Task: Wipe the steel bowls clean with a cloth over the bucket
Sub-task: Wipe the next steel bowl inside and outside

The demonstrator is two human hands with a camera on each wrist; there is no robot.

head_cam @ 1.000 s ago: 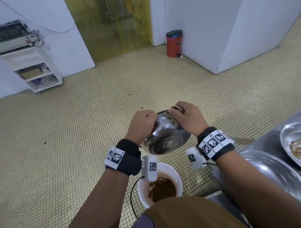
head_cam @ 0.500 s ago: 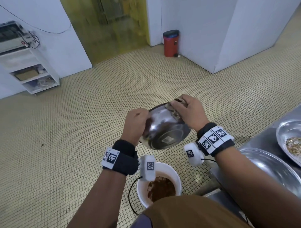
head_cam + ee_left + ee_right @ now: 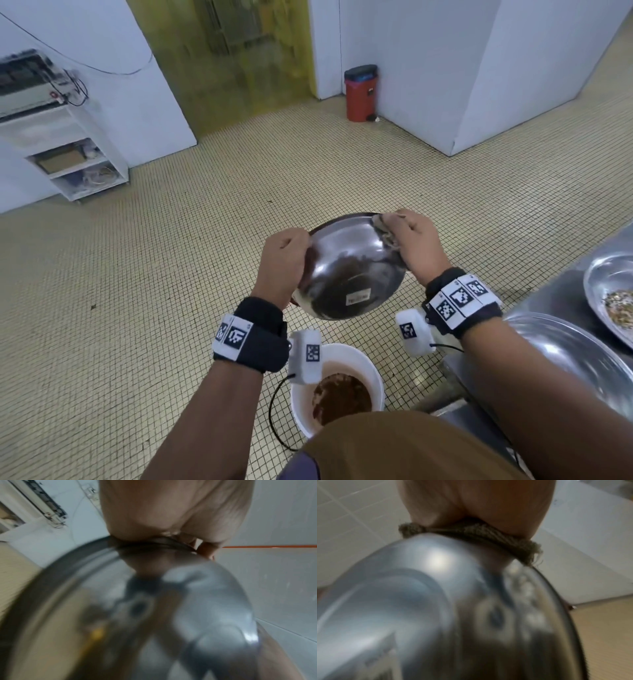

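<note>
Compared with half a second ago, the steel bowl (image 3: pixel 351 270) has swung so its underside faces the camera more squarely, its label now nearer the lower edge, and the right hand (image 3: pixel 412 241) has slid the cloth (image 3: pixel 385 229) further round to the far right part of the rim. The left hand (image 3: pixel 282 265) grips the left rim, fingers curled over the edge; the right hand's fingers are clenched on the bunched cloth, pinching it against the rim, which the right wrist view shows as a khaki fold (image 3: pixel 488 536) wrapped over the bowl's edge. The bowl is held tilted in the air, above and slightly beyond the white bucket (image 3: pixel 376 373), which stands on the tiled floor (image 3: pixel 171 274) close to the person and holds brown liquid. To the right, the steel table (image 3: pixel 555 298) carries a large steel basin (image 3: pixel 589 356) whose rim lies just beside the right forearm, and another bowl with scraps (image 3: pixel 609 301) at the frame's edge. Left of and beyond the hands there is open floor, reaching to a white shelf unit (image 3: pixel 78 161) and a red bin (image 3: pixel 359 92) by the far wall.
</note>
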